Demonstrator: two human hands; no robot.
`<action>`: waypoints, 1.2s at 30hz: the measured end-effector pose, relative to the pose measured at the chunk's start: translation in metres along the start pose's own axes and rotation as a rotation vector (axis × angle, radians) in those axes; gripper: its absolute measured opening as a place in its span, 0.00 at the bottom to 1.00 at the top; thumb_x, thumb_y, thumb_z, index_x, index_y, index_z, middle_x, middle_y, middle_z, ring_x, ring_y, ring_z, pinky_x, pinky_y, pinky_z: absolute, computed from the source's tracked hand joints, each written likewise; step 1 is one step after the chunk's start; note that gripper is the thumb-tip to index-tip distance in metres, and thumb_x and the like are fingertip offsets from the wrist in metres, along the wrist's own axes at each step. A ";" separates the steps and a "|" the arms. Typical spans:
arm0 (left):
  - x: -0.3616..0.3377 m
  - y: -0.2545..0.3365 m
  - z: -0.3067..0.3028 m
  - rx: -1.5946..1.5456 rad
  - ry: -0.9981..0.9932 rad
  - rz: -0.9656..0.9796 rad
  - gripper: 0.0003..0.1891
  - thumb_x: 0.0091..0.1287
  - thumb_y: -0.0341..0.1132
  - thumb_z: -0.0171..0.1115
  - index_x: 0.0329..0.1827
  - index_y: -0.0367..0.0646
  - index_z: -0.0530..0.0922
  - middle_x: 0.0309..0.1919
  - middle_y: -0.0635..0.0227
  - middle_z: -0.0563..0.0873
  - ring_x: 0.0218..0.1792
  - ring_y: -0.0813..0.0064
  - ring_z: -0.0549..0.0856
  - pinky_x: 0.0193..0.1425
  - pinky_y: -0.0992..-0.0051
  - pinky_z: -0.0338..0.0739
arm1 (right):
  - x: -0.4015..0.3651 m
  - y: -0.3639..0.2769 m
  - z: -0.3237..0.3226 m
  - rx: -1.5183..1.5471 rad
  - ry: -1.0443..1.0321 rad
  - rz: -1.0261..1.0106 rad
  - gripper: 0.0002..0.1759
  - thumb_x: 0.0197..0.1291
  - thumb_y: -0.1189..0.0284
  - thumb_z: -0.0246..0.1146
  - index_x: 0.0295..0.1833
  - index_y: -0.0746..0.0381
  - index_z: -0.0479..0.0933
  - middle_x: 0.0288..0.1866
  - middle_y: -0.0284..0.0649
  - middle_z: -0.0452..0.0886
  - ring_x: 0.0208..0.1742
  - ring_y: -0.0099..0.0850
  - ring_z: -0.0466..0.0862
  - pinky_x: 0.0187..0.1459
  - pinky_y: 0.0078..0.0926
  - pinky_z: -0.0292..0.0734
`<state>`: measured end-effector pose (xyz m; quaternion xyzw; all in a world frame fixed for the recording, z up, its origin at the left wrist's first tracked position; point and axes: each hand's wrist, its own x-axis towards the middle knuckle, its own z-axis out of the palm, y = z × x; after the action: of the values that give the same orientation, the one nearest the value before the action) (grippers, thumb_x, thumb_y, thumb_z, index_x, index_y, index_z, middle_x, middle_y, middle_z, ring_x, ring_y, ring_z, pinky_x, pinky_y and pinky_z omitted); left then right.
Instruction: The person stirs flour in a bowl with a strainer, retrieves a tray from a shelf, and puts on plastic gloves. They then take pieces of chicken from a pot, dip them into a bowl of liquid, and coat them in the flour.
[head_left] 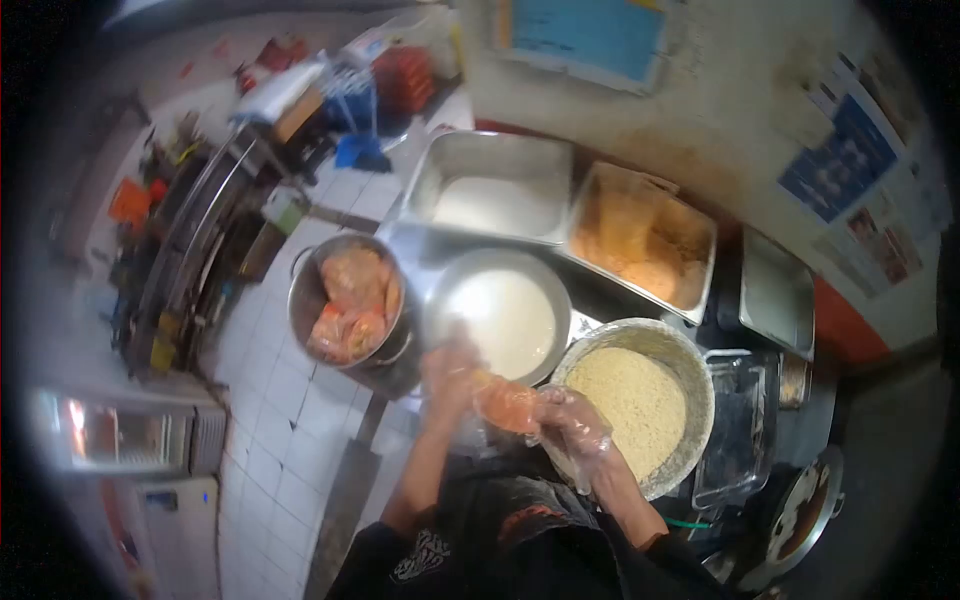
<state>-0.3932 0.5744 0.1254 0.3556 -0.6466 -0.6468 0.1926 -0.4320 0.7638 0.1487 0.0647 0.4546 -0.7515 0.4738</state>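
Note:
A piece of orange-coated meat, which looks like chicken (pixel 506 402), is between my hands, in front of a round metal bowl of white liquid (pixel 437 320). My right hand (pixel 578 425), in a clear plastic glove, is closed on one end of it, beside the rim of a large round basin (pixel 702 400) of pale, crumbly coating (pixel 630 405). At the piece's other end is my left hand (pixel 450 378), near the bowl's front rim; motion smears its fingers. To the left, a deep metal pot (pixel 298 300) holds several orange-coated meat pieces (pixel 355 290).
Along the wall stand a metal pan with white contents (pixel 490 150), a pan of orange powder (pixel 650 250) and another metal pan (pixel 778 290). A clear tray (pixel 735 430) lies right of the basin. A round pan (pixel 805 510) sits at lower right. White floor tiles (pixel 265 430) show at left.

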 end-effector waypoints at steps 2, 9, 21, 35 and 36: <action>0.002 -0.007 -0.004 -0.032 -0.049 -0.005 0.29 0.76 0.58 0.54 0.22 0.45 0.75 0.20 0.77 0.75 0.23 0.84 0.71 0.29 0.77 0.66 | 0.014 0.012 -0.017 -0.082 0.000 0.024 0.11 0.58 0.75 0.69 0.44 0.68 0.79 0.37 0.40 0.84 0.35 0.29 0.84 0.41 0.27 0.82; -0.002 -0.020 -0.022 -0.435 0.034 -0.118 0.29 0.76 0.57 0.54 0.23 0.43 0.76 0.18 0.76 0.74 0.22 0.84 0.72 0.26 0.78 0.65 | 0.024 0.003 -0.023 -0.212 -0.024 0.040 0.12 0.57 0.74 0.69 0.46 0.65 0.80 0.39 0.37 0.83 0.38 0.27 0.82 0.40 0.24 0.78; -0.012 -0.080 -0.092 -0.156 0.215 -0.195 0.28 0.75 0.60 0.53 0.30 0.43 0.78 0.18 0.72 0.77 0.18 0.82 0.75 0.22 0.80 0.70 | 0.099 -0.074 -0.016 -0.859 -0.018 -0.249 0.11 0.58 0.66 0.67 0.35 0.65 0.80 0.29 0.36 0.82 0.30 0.22 0.78 0.34 0.20 0.73; -0.024 -0.096 -0.122 -0.238 0.318 -0.220 0.24 0.77 0.56 0.52 0.32 0.44 0.76 0.20 0.74 0.77 0.20 0.85 0.75 0.23 0.81 0.68 | 0.185 -0.020 -0.005 -1.876 0.099 -0.560 0.11 0.59 0.66 0.66 0.39 0.63 0.84 0.35 0.50 0.86 0.38 0.44 0.87 0.44 0.39 0.81; -0.025 -0.095 -0.122 -0.285 0.334 -0.195 0.24 0.76 0.56 0.53 0.33 0.44 0.78 0.21 0.74 0.77 0.21 0.85 0.75 0.23 0.81 0.68 | 0.181 -0.013 -0.003 -1.948 0.039 -0.557 0.10 0.58 0.66 0.64 0.41 0.58 0.84 0.40 0.51 0.85 0.42 0.50 0.85 0.48 0.42 0.80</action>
<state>-0.2696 0.5150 0.0492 0.4876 -0.4708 -0.6791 0.2818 -0.5410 0.6489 0.0593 -0.4460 0.8762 -0.1365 0.1210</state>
